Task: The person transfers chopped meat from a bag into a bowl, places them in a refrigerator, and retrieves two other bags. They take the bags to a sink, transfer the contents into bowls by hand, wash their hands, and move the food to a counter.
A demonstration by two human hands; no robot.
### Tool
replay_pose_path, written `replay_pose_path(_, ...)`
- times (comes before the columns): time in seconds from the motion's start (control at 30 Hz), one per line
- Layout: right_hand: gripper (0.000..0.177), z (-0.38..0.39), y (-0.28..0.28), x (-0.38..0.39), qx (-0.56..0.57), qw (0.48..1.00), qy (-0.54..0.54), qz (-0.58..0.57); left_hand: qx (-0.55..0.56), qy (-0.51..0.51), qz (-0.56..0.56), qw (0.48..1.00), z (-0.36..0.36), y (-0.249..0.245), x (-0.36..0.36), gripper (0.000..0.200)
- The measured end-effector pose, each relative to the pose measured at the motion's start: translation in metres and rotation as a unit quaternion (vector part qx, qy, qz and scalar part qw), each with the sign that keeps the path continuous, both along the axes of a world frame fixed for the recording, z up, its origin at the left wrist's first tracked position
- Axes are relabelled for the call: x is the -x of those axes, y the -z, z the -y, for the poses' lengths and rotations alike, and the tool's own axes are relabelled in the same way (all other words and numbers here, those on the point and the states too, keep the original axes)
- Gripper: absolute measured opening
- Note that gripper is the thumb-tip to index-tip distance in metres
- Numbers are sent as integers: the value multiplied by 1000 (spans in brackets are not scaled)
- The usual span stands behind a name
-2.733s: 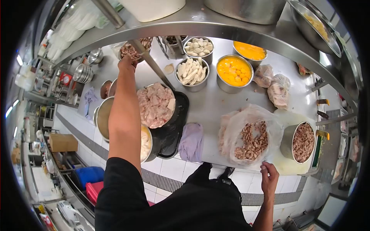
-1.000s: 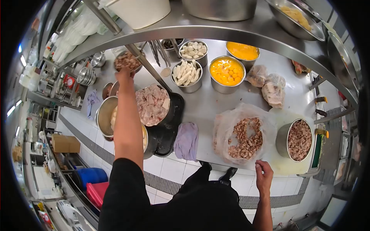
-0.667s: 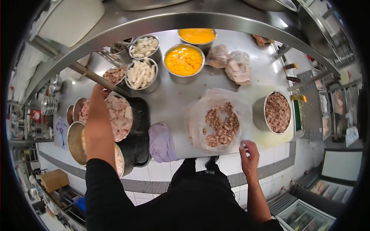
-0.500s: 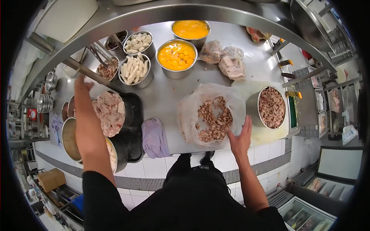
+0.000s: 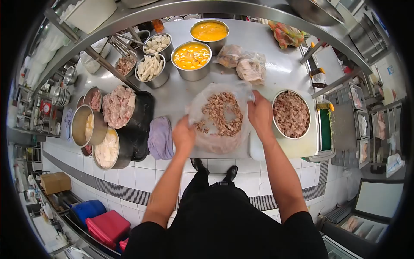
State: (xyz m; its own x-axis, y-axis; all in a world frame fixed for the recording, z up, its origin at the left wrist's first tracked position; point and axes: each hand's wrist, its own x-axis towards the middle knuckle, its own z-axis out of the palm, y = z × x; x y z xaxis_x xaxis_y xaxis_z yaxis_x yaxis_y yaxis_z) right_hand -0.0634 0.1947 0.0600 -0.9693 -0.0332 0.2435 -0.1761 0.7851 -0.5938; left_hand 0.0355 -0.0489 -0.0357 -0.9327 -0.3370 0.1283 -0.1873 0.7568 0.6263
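Observation:
A clear plastic bag (image 5: 220, 144) lies spread on the steel table with small chunks of meat (image 5: 224, 110) in it. My left hand (image 5: 184, 136) is closed on the bag's left edge. At its upper right edge my right hand (image 5: 260, 113) grips the plastic, fingers wrapped in. Just right of that hand stands a round metal pot (image 5: 292, 114) filled with similar chopped meat, on a pale cutting board (image 5: 263, 149). A folded purple cloth (image 5: 161, 138) rests left of my left hand.
Two pots of egg yolk (image 5: 191, 59) stand behind the bag, beside tied plastic bags (image 5: 251, 69). At left are a pot of pale strips (image 5: 149, 70), a black tray (image 5: 144, 129) and several meat containers. A steel shelf (image 5: 207, 7) crosses overhead.
My left hand has come from the far left over to the bag's left edge and closed on it. My right hand has moved up and now grips the bag. The view has shifted.

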Motion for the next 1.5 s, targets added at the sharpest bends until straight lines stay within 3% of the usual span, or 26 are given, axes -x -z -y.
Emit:
replay_pose_path(0.07,29,-7,-23,4,17,1000,-17,-11,24,-60,-19,998,8,-33,15,27)
replay_pose_path(0.2,29,-23,-94,2,59,993,-98,25,23,-45,-89,995,10,-117,37,26)
replay_pose_path(0.3,28,-30,-138,3,44,987,-151,-27,-22,-45,-108,993,7,-162,48,26)
replay_pose_path(0.37,28,-31,-168,-3,52,983,-172,-37,-176,17,-101,979,-3,-191,47,23)
replay_pose_path(0.4,28,-30,-175,-3,59,979,-192,-46,-175,18,-101,979,-14,-200,45,23)
replay_pose_path(0.47,29,-19,-169,6,103,971,-214,-21,-143,200,-234,941,-47,-209,44,20)
replay_pose_path(0.5,31,-14,-166,5,147,961,-236,4,-142,202,-232,941,-69,-206,43,20)
replay_pose_path(0.6,32,-5,-156,-5,134,947,-290,34,-167,229,-180,942,-101,-188,50,25)
replay_pose_path(0.63,46,-11,-147,0,169,929,-322,66,-119,188,-163,961,-96,-176,63,26)
replay_pose_path(0.67,46,-23,-133,2,169,929,-323,65,-71,146,-145,976,-91,-170,72,28)
replay_pose_path(0.73,67,-43,-91,-3,135,964,-229,-17,-134,131,-120,975,-89,-192,66,30)
replay_pose_path(0.8,85,-35,-13,-14,17,982,-189,3,-143,177,-88,970,-81,-206,66,29)
replay_pose_path(0.93,90,23,40,-21,-70,984,-164,16,-104,266,-50,957,-95,-216,70,30)
replay_pose_path(1.03,84,59,62,14,9,977,-213,25,-64,302,-1,951,-79,-229,77,37)
replay_pose_path(1.07,72,61,45,13,162,962,-166,146,-34,328,13,944,-66,-233,78,39)
replay_pose_path(1.1,60,61,33,13,307,908,-111,261,-105,328,82,935,-34,-228,86,57)
replay_pose_path(1.13,60,61,29,14,305,909,-109,263,-108,329,82,935,-5,-212,84,57)
replay_pose_path(1.2,55,62,25,17,403,853,-85,319,82,210,35,974,38,-158,74,82)
replay_pose_path(1.27,54,75,51,30,415,838,-66,349,11,222,130,966,35,-72,64,110)
replay_pose_path(1.37,52,90,29,31,434,818,-40,376,11,217,63,974,-25,-31,62,107)
replay_pose_path(1.43,51,95,20,31,432,818,-30,378,6,106,-10,994,-53,-8,72,79)
replay_pose_path(1.47,49,95,21,38,412,830,-1,375,-5,111,-11,994,-56,-4,79,79)
replay_pose_path(1.5,47,95,21,47,391,842,27,371,-55,99,20,993,-59,-1,89,60)
